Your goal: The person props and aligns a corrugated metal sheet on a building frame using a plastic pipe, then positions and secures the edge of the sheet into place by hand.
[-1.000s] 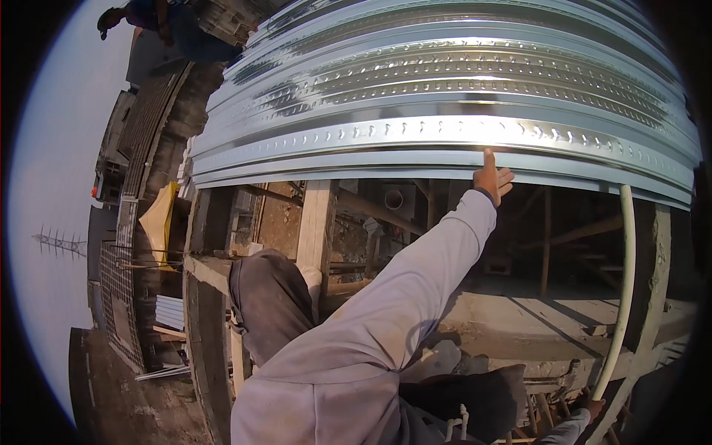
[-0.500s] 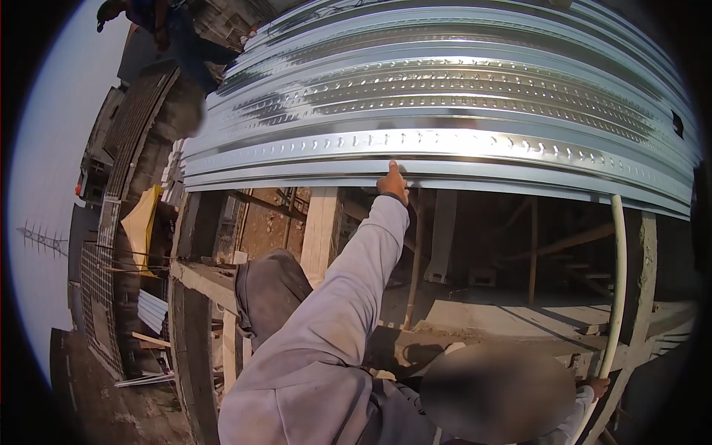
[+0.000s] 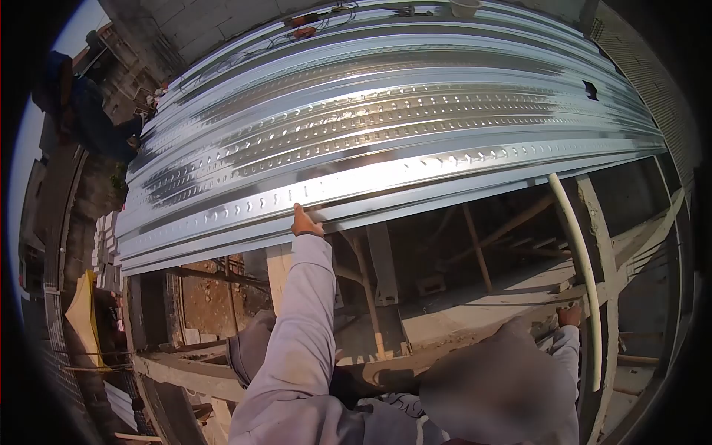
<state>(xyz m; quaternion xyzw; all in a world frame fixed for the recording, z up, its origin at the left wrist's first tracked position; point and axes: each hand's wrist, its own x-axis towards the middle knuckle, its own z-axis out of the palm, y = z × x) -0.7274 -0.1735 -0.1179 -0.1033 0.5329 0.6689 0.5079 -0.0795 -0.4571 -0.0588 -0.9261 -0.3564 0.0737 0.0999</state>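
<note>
Decking (image 3: 415, 111) of shiny ribbed metal fills the upper half of the head view, its near edge running from lower left to upper right. Print on the grey sweatshirt (image 3: 404, 404), low in view: pale marks, too indistinct to read.

Pose: left arm extended straight forward, grey sleeve (image 3: 300, 319) nearly vertical in view. Left grip (image 3: 308, 224) lies at the near edge of the decking, thumb side up, 1 digit pointing onto the metal. Lower fingers partly hidden; cannot tell whether they close on the edge. Right arm bent out to the right. Right grip (image 3: 569, 314) has curled fingers just beside a pale pole (image 3: 582, 274); cannot tell what, if anything, it holds.

Compared with 1.0 s and 0.5 s ago: left grip sits farther left along the same edge. Right grip was at the pole, lower in view; now it shows to the pole's left, higher up. View has tilted, so the decking edge slopes more, and an orange tool (image 3: 304, 32) with a cable and a pale bucket (image 3: 466, 8) show on the far side. 1 other person (image 3: 85, 119) stands beyond the left end, lower in view than before.
</note>
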